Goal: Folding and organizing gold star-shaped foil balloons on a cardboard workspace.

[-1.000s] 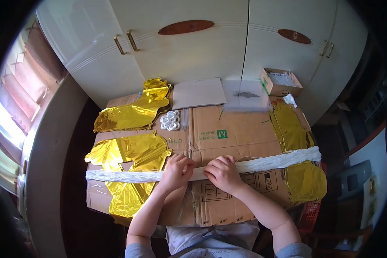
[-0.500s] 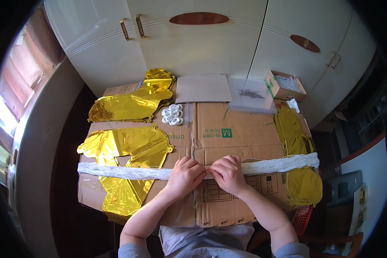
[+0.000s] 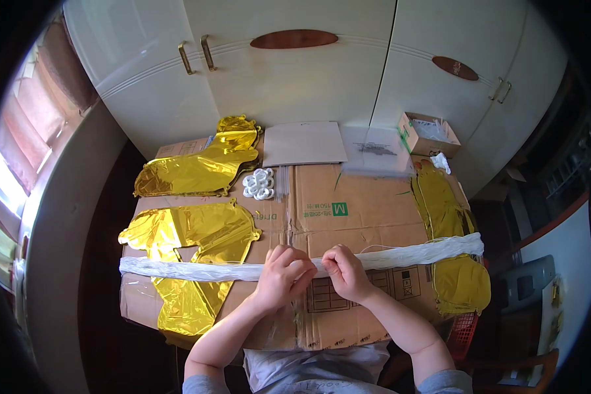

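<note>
A long bundle of white string [image 3: 407, 257] stretches from side to side over the cardboard [image 3: 374, 203]. At its middle, my left hand [image 3: 284, 276] is closed, fingers curled and thumb pressed in, gripping string. Just to the right, my right hand [image 3: 348, 273] makes a pinch on string over the same bundle. A narrow gap parts the two hands; the strand between them is too fine to make out clearly. Under the bundle's left part lies a gold foil balloon [image 3: 197, 223], flat. Its right end crosses more flat gold foil [image 3: 461, 284].
Behind the left foil lie another gold foil piece [image 3: 194, 172] and a cluster of small white string coils [image 3: 259, 184]. Farther back are a grey-white board [image 3: 304, 143], a clear plastic sheet [image 3: 376, 151] and an open box [image 3: 429, 134]. White cabinets [image 3: 295, 79] close off the far side.
My hands have drawn slightly apart at the bundle's middle, the right fingers lifting and curling more tightly. The whole view has shifted a little; the bundle stays in place.
</note>
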The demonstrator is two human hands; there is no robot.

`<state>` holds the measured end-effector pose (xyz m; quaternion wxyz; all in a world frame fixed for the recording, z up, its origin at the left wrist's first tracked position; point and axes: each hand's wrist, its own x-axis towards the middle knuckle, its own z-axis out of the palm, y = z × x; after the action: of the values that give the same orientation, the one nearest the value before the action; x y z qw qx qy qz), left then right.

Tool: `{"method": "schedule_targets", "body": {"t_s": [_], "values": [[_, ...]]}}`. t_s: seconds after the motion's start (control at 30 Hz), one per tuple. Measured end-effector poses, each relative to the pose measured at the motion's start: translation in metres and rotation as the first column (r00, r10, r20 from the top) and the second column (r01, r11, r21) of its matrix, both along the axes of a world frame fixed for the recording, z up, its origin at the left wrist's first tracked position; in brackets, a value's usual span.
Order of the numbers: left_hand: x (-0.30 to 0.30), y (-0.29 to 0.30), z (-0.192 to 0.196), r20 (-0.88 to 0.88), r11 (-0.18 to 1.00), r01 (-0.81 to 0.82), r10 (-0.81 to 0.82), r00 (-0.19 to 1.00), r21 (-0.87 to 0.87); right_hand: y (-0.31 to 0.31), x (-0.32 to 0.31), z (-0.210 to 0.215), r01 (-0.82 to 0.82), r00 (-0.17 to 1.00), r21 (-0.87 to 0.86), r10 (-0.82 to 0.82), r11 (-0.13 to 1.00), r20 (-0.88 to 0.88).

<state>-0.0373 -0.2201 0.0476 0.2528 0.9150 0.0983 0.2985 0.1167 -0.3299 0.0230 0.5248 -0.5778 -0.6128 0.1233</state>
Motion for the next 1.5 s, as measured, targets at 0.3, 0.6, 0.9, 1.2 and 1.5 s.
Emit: {"method": "schedule_targets", "body": {"t_s": [0.3,0.6,0.9,1.2,1.5], "values": [[-0.005,0.002,-0.004,0.284,0.719,0.412,-0.301,0.910,-0.560,-0.010,-0.011,-0.004,-0.588,0.599,-0.002,0.434,0.809,-0.672],[-0.021,0.032,-0.012,0.744,-0.109,0.740,0.015,0.668,-0.663,-0.003,0.005,0.012,-0.261,0.950,-0.178,0.220,0.949,-0.222],[-0.025,0.039,0.016,0.109,0.887,-0.443,0.457,0.883,-0.133,-0.012,0.019,0.008,-0.170,0.945,0.004,0.164,0.985,-0.282],[-0.028,0.030,0.002,0.688,-0.154,0.673,-0.079,0.721,-0.723,-0.002,0.017,0.018,0.022,0.998,0.187,-0.034,0.982,0.060],[-0.014,0.021,0.019,0.071,0.999,-0.007,0.009,0.997,-0.034,-0.015,0.009,0.028,-0.186,0.981,0.183,0.192,0.965,-0.013]]}}
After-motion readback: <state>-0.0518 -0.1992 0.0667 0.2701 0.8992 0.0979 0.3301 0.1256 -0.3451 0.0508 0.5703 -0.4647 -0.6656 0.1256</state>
